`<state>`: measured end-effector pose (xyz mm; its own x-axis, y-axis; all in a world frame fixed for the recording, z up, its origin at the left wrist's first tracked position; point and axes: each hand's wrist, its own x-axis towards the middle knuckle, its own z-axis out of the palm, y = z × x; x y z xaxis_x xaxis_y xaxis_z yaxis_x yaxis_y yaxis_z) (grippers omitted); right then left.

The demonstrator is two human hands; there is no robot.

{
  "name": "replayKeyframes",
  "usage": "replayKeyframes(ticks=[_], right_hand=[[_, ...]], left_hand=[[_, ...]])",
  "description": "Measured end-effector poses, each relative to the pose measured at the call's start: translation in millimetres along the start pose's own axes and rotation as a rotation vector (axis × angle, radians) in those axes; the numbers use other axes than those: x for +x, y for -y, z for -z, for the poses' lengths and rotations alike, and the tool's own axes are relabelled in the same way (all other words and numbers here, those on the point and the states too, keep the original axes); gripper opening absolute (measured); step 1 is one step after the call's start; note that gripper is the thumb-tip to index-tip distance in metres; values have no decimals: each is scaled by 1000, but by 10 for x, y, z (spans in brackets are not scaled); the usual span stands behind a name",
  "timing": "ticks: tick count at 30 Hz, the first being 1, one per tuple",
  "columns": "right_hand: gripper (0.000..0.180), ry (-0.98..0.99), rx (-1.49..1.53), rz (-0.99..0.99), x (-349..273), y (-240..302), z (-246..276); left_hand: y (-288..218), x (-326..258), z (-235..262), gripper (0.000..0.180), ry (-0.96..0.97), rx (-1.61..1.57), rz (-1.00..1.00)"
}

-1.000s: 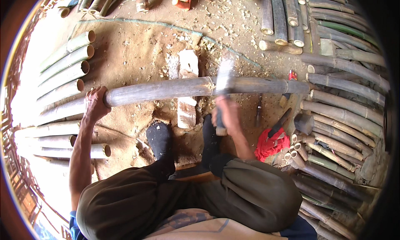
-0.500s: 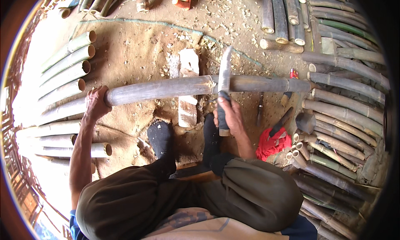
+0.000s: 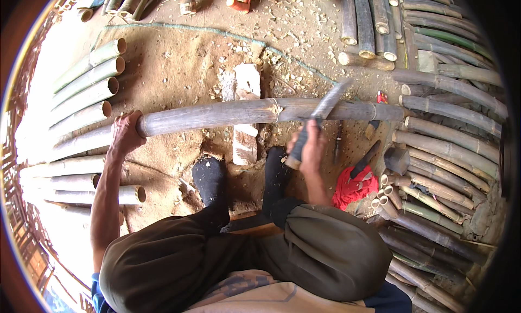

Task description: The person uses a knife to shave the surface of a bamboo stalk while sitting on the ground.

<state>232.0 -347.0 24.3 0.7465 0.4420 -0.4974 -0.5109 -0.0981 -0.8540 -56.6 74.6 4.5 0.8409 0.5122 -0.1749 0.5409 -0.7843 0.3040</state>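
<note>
Left hand (image 3: pixel 129 134) has fingers wrapped round the left end of the bamboo pole (image 3: pixel 211 117), which lies crosswise over the wooden block (image 3: pixel 247 80). Right hand (image 3: pixel 311 148) fingers grip the knife (image 3: pixel 328 102), blade slanting across the pole.

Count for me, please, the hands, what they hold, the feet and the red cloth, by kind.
Hands: 2
Held pole: 1
Held knife: 1
Feet: 2
Red cloth: 1
Total: 7
</note>
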Motion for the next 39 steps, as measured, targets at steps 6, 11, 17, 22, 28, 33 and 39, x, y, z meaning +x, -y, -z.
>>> replayKeyframes(ticks=[6,11,17,22,28,33,39], right_hand=[[37,430,-365,-41,-51,-161,-379],[41,-200,59,130,32,165,2],[26,133,-128,-75,-5,-119,-210],[41,-84,66,77,29,68,-59],[28,193,-199,-5,44,-172,-149],[37,-113,32,144,50,-90,-81],[32,170,-131,17,41,-219,-226]], left_hand=[[-13,24,-16,43,-2,31,-7],[-48,99,122,51,161,-5,71],[-51,111,135,55,190,6,104],[-60,126,115,54,172,11,77],[-80,115,115,53,174,0,89],[-91,82,134,52,178,23,99],[-85,73,154,52,154,17,96]])
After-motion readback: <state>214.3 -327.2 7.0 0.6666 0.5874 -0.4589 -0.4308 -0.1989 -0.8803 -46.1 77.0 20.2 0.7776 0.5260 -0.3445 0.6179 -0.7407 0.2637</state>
